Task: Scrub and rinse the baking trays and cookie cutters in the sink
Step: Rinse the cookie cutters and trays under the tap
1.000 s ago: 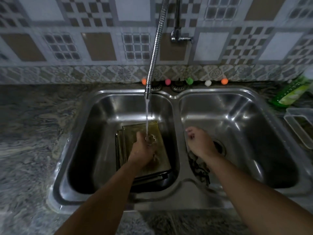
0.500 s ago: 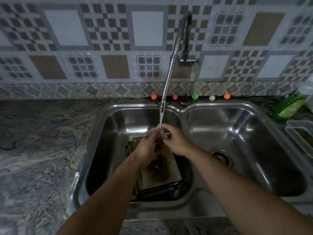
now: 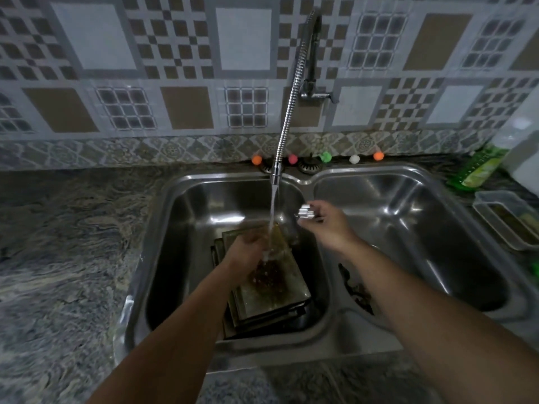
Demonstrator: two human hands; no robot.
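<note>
Fingers of the right hand pinch a small shiny metal cookie cutter, held up over the divider btwn the two sink bowls, just right of the water stream. Cutter's apart from the stream, not under it. Left hand sits under the water w/ motion blur; can't tell if its fingers are curled or holding anything. Water hits near that hand and splashes onto the top baking tray.

Baking trays are stacked in the left bowl of the steel double sink, tilted a bit, top one w/ brown residue and water pooled on it. Right bowl has dark debris on its near-left slope, close to the right forearm.

Flexible metal faucet hose arcs down from the wall tap to over the left bowl. Small coloured balls (orange, pink, green, white, orange) line the sink's back edge. Granite desk runs left and front. At far right on the desk: green dish-soap bottle lying tilted, and a clear plastic container just beside it, nearer the viewer. Patterned tiles on the wall behind.
</note>
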